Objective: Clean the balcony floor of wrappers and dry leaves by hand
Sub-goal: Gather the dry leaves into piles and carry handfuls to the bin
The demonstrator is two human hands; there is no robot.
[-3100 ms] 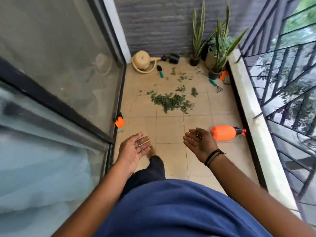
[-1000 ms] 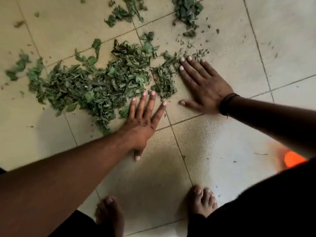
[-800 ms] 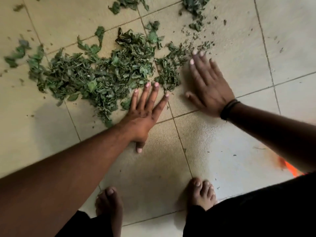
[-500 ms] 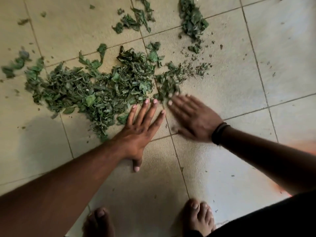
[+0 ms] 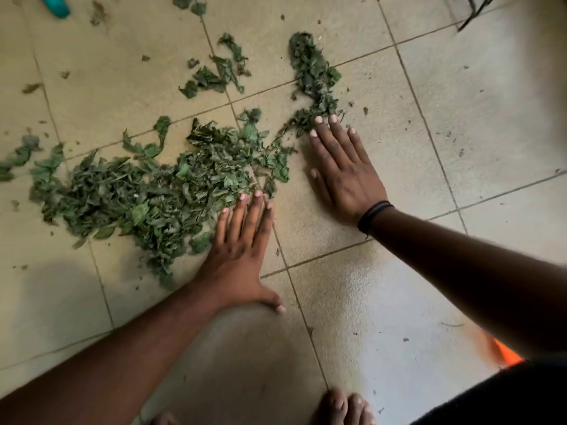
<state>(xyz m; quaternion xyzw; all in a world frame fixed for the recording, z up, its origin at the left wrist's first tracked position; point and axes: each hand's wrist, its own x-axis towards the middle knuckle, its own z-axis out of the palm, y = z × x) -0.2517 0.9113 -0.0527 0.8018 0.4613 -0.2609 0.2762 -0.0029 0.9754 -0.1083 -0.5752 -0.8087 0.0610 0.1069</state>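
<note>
The left hand (image 5: pixel 242 246) is lying flat on the beige, finely grained square floor tiles (image 5: pixel 383 302), fingers straight and close together, thumb splayed toward 5 o'clock, gripping nothing; its fingertips are touching the 4 o'clock edge of the main heap of crumpled green-grey dry leaves (image 5: pixel 147 194). The right hand (image 5: pixel 343 173) is also pressing flat, fingers straight and slightly fanned, holding nothing, its tips touching the lower end of a narrower trail of leaves (image 5: pixel 313 75) running toward 12 o'clock.

To sweep well, I judge each palm should be staying low against the tile so that thin flakes are not slipping under, with the right hand dragging its trail toward 9 o'clock into the heap and the left acting as a wall. Light pressure seems wise: the leaves look brittle, curled and papery, likely to be crumbling into specks like those already dotting the grout lines. A smaller cluster (image 5: pixel 217 75) is sitting apart at 12 o'clock of the heap, with loose scraps at 9 o'clock. No wrappers are showing.

A teal object (image 5: pixel 58 6) is peeking in at 11 o'clock, an orange one (image 5: pixel 506 357) at 4 o'clock.
</note>
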